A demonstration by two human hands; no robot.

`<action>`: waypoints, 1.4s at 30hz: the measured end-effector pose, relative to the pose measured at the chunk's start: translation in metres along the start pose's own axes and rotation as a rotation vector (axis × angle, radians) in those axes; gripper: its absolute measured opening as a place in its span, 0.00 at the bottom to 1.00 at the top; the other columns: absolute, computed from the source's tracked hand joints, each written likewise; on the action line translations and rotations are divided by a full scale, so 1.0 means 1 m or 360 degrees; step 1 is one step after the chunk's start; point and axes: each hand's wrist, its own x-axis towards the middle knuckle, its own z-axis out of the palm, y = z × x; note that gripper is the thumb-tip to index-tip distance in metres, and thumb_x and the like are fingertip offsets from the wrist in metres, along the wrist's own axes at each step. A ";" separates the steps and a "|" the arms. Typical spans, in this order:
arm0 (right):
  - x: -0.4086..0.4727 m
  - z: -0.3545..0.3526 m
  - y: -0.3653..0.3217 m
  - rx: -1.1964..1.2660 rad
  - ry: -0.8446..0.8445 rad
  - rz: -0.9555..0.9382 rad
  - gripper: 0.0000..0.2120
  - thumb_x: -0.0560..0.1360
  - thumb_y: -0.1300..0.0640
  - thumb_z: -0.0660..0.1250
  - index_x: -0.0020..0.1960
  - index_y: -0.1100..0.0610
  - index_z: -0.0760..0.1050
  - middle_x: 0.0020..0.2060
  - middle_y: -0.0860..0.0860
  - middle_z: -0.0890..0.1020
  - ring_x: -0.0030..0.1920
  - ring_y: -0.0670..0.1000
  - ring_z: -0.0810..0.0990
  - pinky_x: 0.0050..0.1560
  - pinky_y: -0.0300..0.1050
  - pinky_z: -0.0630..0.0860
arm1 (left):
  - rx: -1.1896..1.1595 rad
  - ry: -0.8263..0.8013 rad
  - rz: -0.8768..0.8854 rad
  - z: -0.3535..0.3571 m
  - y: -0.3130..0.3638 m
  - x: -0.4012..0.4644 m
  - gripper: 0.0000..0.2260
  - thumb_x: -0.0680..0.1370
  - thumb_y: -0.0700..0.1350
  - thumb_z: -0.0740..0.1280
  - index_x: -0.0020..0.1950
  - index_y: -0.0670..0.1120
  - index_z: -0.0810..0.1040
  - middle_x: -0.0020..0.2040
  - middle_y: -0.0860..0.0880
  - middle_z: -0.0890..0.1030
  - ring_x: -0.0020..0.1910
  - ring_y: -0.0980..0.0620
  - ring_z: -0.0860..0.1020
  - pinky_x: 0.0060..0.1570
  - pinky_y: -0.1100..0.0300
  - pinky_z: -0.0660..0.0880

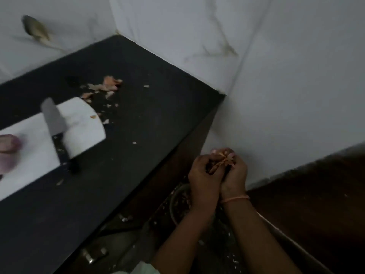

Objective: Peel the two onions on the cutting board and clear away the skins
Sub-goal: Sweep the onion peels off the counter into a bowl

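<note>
My left hand [203, 175] and my right hand [235, 173] are cupped together past the right end of the counter, low above a round bin [177, 206]. Between them they hold a bunch of pinkish onion skins [223, 161]. A peeled purple onion [8, 143] lies on the white cutting board [85, 131] at the far left, with a second one [6, 163] just below it, cut off by the frame edge. More loose skins [106, 86] lie on the black counter beyond the board.
A knife [57, 131] lies across the cutting board, its black handle toward the counter's front edge. Small skin scraps dot the black counter [138, 115]. A metal spoon [37, 32] hangs on the white wall at upper left. White tiled walls close the corner.
</note>
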 end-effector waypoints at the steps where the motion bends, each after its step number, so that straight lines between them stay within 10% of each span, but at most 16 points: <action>1: 0.004 -0.027 0.005 0.0011 0.0131 -0.0007 0.04 0.65 0.60 0.58 0.33 0.58 0.64 0.28 0.53 0.70 0.32 0.52 0.72 0.42 0.43 0.74 | -0.0002 -0.0035 -0.0077 0.006 -0.026 -0.009 0.10 0.72 0.34 0.74 0.46 0.49 0.82 0.49 0.48 0.83 0.48 0.57 0.82 0.52 0.61 0.79; 8: 0.043 -0.178 0.061 -0.0204 0.0666 0.0388 0.24 0.79 0.61 0.52 0.30 0.63 0.78 0.26 0.57 0.81 0.26 0.51 0.81 0.29 0.37 0.78 | -0.0027 0.0067 -0.0944 0.008 -0.211 -0.020 0.13 0.74 0.32 0.70 0.38 0.50 0.83 0.44 0.46 0.85 0.49 0.43 0.83 0.59 0.43 0.78; 11: 0.075 -0.238 0.091 -0.0551 0.0763 0.0484 0.16 0.80 0.56 0.57 0.54 0.65 0.80 0.51 0.63 0.82 0.52 0.59 0.81 0.56 0.49 0.79 | -0.0027 0.0140 -0.1329 -0.010 -0.291 -0.007 0.08 0.76 0.35 0.69 0.47 0.47 0.82 0.59 0.39 0.82 0.60 0.39 0.79 0.65 0.43 0.73; 13: 0.097 -0.265 0.102 -0.0910 0.0846 0.0420 0.09 0.79 0.63 0.59 0.51 0.65 0.78 0.47 0.61 0.80 0.48 0.60 0.79 0.48 0.42 0.80 | -0.0080 0.0107 -0.1439 -0.018 -0.323 0.007 0.10 0.79 0.35 0.65 0.60 0.40 0.79 0.66 0.38 0.77 0.64 0.38 0.76 0.66 0.46 0.72; 15: 0.115 -0.285 0.112 -0.1245 0.0824 0.0439 0.08 0.78 0.66 0.60 0.53 0.66 0.77 0.46 0.60 0.80 0.42 0.57 0.79 0.33 0.37 0.79 | -0.0041 0.0045 -0.1416 -0.023 -0.343 0.019 0.13 0.80 0.35 0.64 0.65 0.36 0.76 0.66 0.41 0.76 0.64 0.39 0.75 0.60 0.51 0.73; 19: 0.133 -0.310 0.130 -0.1691 0.0712 0.0390 0.14 0.79 0.68 0.61 0.63 0.70 0.73 0.62 0.59 0.76 0.60 0.57 0.76 0.52 0.34 0.75 | 0.0130 -0.0028 -0.1398 -0.032 -0.363 0.036 0.07 0.79 0.32 0.65 0.46 0.42 0.78 0.60 0.39 0.77 0.55 0.41 0.76 0.48 0.53 0.75; 21: 0.137 -0.316 0.135 -0.1875 0.0694 0.0338 0.15 0.79 0.66 0.62 0.63 0.71 0.73 0.62 0.62 0.76 0.63 0.59 0.75 0.59 0.39 0.71 | 0.0091 -0.0090 -0.1463 -0.034 -0.374 0.039 0.09 0.81 0.31 0.61 0.58 0.38 0.77 0.64 0.41 0.75 0.57 0.41 0.75 0.48 0.53 0.75; 25: 0.135 -0.323 0.142 -0.2055 0.0713 0.0289 0.13 0.75 0.65 0.68 0.58 0.69 0.78 0.56 0.65 0.81 0.58 0.62 0.79 0.64 0.55 0.72 | 0.0185 -0.0192 -0.1460 -0.033 -0.380 0.041 0.16 0.81 0.28 0.57 0.64 0.38 0.76 0.68 0.38 0.74 0.57 0.41 0.74 0.46 0.54 0.74; 30: 0.123 -0.310 0.133 -0.2276 0.0764 0.0144 0.09 0.72 0.62 0.71 0.50 0.66 0.81 0.47 0.62 0.84 0.49 0.58 0.81 0.55 0.52 0.76 | 0.0494 -0.0123 -0.1159 -0.031 -0.375 0.044 0.14 0.77 0.25 0.59 0.61 0.28 0.76 0.60 0.34 0.78 0.57 0.39 0.76 0.41 0.70 0.74; 34: 0.119 -0.312 0.130 -0.2336 0.0677 0.0186 0.12 0.76 0.62 0.66 0.56 0.66 0.80 0.52 0.62 0.83 0.55 0.60 0.80 0.56 0.47 0.74 | 0.0617 -0.0111 -0.1220 -0.026 -0.373 0.048 0.11 0.78 0.33 0.67 0.59 0.33 0.79 0.59 0.34 0.80 0.60 0.36 0.78 0.59 0.51 0.74; 42: 0.112 -0.309 0.129 -0.2320 0.0671 0.0079 0.09 0.73 0.68 0.67 0.53 0.68 0.81 0.50 0.64 0.83 0.51 0.58 0.80 0.48 0.39 0.69 | 0.0221 -0.0155 -0.1458 -0.018 -0.359 0.045 0.18 0.81 0.27 0.53 0.67 0.33 0.74 0.66 0.31 0.74 0.47 0.42 0.76 0.46 0.53 0.73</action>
